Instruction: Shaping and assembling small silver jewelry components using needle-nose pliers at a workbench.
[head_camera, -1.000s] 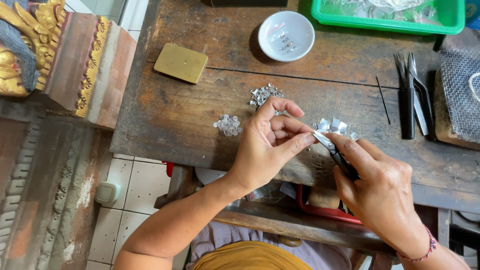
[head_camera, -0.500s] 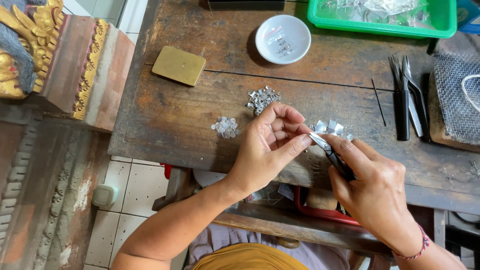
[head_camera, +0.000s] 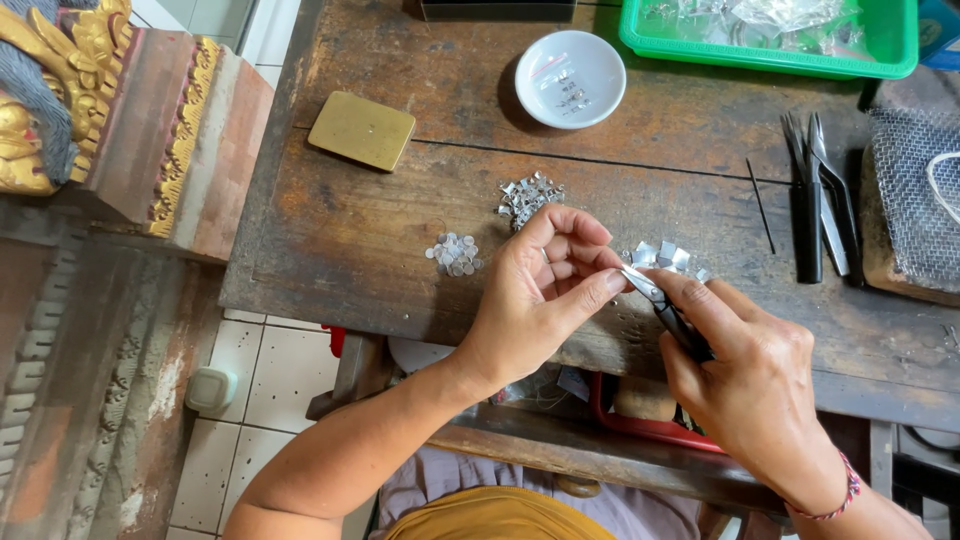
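My left hand (head_camera: 545, 290) hovers over the worn wooden workbench (head_camera: 380, 230), thumb and fingertips pinched together around a tiny silver piece that I can hardly make out. My right hand (head_camera: 750, 375) grips small black-handled pliers (head_camera: 665, 305) whose tips meet the left fingertips. Just behind the hands lie three small heaps of silver bits: round discs (head_camera: 455, 253), bent clips (head_camera: 527, 195) and folded squares (head_camera: 665, 257).
A white bowl (head_camera: 570, 78) with a few metal bits, a brass block (head_camera: 361, 130), a green tray (head_camera: 770, 35), tweezers and pliers (head_camera: 820, 195), a thin needle (head_camera: 760, 205) and wire mesh (head_camera: 915, 195) lie on the bench. A carved gilt wooden piece (head_camera: 90, 110) stands at left.
Both hands stay pinched together at the same spot on the bench; only the view has shifted slightly. The piles have not moved.
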